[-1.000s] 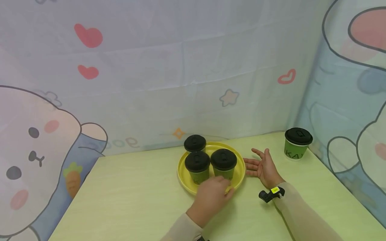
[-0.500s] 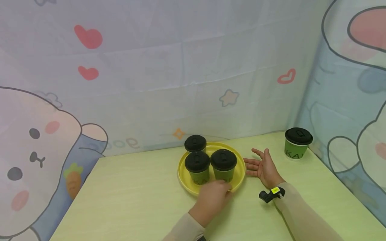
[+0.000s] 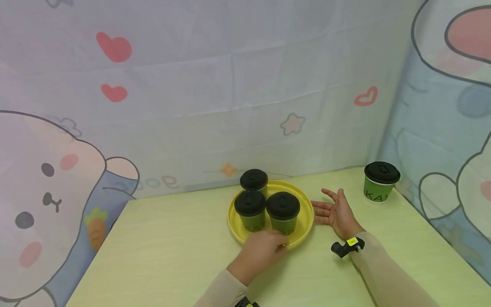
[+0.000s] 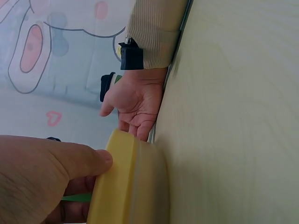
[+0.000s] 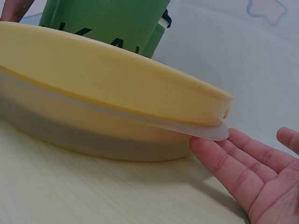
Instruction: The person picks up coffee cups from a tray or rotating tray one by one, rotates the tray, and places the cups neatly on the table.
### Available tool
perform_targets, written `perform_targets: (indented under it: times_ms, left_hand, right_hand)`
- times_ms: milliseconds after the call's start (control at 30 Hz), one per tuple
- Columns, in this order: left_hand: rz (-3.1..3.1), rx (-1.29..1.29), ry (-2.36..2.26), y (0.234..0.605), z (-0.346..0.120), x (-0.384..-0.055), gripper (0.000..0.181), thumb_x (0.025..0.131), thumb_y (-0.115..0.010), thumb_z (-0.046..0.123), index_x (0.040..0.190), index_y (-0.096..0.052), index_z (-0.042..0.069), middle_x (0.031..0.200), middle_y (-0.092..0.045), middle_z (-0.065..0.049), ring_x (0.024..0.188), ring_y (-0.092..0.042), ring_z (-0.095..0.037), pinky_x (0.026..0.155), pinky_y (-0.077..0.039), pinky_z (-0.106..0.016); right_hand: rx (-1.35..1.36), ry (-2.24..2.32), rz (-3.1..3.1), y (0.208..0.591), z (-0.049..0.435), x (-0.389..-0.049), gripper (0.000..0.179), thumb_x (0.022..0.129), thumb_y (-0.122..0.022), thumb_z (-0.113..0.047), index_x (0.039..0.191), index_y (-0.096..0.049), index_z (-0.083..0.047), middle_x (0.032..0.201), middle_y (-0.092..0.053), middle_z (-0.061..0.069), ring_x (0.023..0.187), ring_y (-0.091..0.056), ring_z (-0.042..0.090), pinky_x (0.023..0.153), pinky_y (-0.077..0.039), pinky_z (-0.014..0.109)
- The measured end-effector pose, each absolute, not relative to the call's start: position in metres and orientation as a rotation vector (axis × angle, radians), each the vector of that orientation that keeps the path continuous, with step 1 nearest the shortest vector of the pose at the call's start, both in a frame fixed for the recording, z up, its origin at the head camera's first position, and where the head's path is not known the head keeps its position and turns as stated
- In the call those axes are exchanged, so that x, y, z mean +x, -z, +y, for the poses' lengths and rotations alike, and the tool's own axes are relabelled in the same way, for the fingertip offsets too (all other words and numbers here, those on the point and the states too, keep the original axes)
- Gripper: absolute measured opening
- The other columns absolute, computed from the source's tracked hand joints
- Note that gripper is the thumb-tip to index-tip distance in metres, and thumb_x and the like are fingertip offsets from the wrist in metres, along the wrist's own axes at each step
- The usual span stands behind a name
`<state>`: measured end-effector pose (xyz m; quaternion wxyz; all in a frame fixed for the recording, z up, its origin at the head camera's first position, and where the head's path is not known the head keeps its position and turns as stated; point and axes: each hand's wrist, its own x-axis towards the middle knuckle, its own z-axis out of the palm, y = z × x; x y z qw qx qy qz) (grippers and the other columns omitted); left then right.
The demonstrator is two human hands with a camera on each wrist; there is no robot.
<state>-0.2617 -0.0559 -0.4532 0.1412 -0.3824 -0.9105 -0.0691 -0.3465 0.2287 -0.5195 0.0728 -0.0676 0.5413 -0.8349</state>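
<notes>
Three green paper cups with black lids stand upright on a round yellow turntable tray [image 3: 307,226]: a back cup [image 3: 254,179], a left cup [image 3: 249,213] and a right cup [image 3: 283,207]. At the tray's near edge my left hand [image 3: 258,252] pinches the rim, thumb [image 4: 96,161] outside and fingers inside; it partly hides the cups' fronts. Palm up, my right hand [image 3: 340,216] lies at the tray's right side. Its straight fingertips [image 5: 205,144] touch the pale translucent base [image 5: 140,144] beneath the yellow part.
Another green lidded cup [image 3: 379,187] stands near the back right corner of the light table [image 3: 165,256]. Printed cloth [image 3: 184,85] hangs along the table's back and right sides. A small black camera [image 3: 347,246] is strapped to the right wrist.
The tray's cups have turned slightly clockwise: the back one went right, the right one toward the front. My left hand has slid left along the near rim. My right hand stays put.
</notes>
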Motion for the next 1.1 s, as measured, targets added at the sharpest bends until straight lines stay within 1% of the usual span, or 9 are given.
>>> perform_targets:
  times_ms: [100, 167, 400, 533, 633, 833, 1100]
  left_hand:
    - [-2.613, -1.135, 0.189, 0.453, -0.061, -0.263, 0.004, 0.090, -0.076, 0.025, 0.092, -0.076, 0.029, 0.087, -0.069, 0.017, 0.073, -0.062, 0.000, 0.059, -0.045, -0.014]
    - [-2.590, -1.152, 0.178, 0.453, -0.064, -0.264, 0.004, 0.090, -0.075, 0.024, 0.091, -0.076, 0.028, 0.085, -0.069, 0.017, 0.072, -0.061, -0.001, 0.058, -0.045, -0.014]
    - [-2.614, -1.174, 0.186, 0.449, -0.075, -0.264, 0.012, 0.090, -0.072, 0.019, 0.082, -0.069, 0.027, 0.078, -0.060, 0.018, 0.065, -0.048, 0.001, 0.056, -0.039, -0.014]
    - [-2.633, -1.217, 0.194, 0.446, -0.082, -0.265, 0.019, 0.091, -0.071, 0.017, 0.078, -0.062, 0.026, 0.074, -0.054, 0.017, 0.064, -0.043, -0.001, 0.056, -0.035, -0.015]
    - [-2.624, -1.255, 0.197, 0.446, -0.088, -0.267, 0.021, 0.092, -0.071, 0.016, 0.076, -0.060, 0.026, 0.074, -0.053, 0.016, 0.065, -0.044, -0.003, 0.057, -0.035, -0.015]
    - [-2.617, -1.296, 0.214, 0.447, -0.098, -0.272, 0.017, 0.092, -0.072, 0.016, 0.080, -0.065, 0.026, 0.080, -0.059, 0.017, 0.069, -0.048, -0.001, 0.062, -0.041, -0.015]
    - [-2.645, -1.303, 0.258, 0.446, -0.109, -0.272, 0.014, 0.094, -0.072, 0.017, 0.084, -0.068, 0.026, 0.078, -0.057, 0.016, 0.069, -0.048, -0.001, 0.063, -0.043, -0.015]
  right_hand:
    - [-0.210, 2.511, 1.621, 0.519, 0.229, -0.346, 0.089, 0.098, -0.019, -0.071, 0.163, -0.004, -0.010, 0.126, -0.066, 0.011, 0.108, -0.070, 0.023, 0.084, -0.060, 0.041]
    - [-0.221, 2.510, 1.613, 0.518, 0.230, -0.346, 0.090, 0.099, -0.019, -0.070, 0.163, -0.002, -0.010, 0.125, -0.066, 0.010, 0.108, -0.070, 0.023, 0.084, -0.060, 0.041]
    - [-0.230, 2.510, 1.618, 0.517, 0.230, -0.345, 0.090, 0.099, -0.019, -0.070, 0.162, -0.003, -0.009, 0.126, -0.066, 0.011, 0.108, -0.070, 0.024, 0.084, -0.061, 0.040]
    - [-0.232, 2.505, 1.613, 0.518, 0.230, -0.345, 0.090, 0.099, -0.019, -0.071, 0.162, -0.002, -0.009, 0.125, -0.067, 0.010, 0.109, -0.070, 0.024, 0.084, -0.060, 0.041]
    - [-0.233, 2.512, 1.595, 0.519, 0.231, -0.345, 0.090, 0.099, -0.020, -0.070, 0.162, -0.002, -0.009, 0.124, -0.067, 0.010, 0.109, -0.070, 0.025, 0.084, -0.060, 0.041]
    - [-0.252, 2.515, 1.573, 0.519, 0.231, -0.346, 0.089, 0.099, -0.020, -0.069, 0.162, -0.002, -0.009, 0.124, -0.068, 0.009, 0.108, -0.070, 0.023, 0.084, -0.060, 0.041]
    - [-0.245, 2.505, 1.599, 0.519, 0.232, -0.345, 0.090, 0.099, -0.021, -0.070, 0.162, -0.003, -0.009, 0.129, -0.065, 0.012, 0.108, -0.070, 0.022, 0.085, -0.060, 0.041]
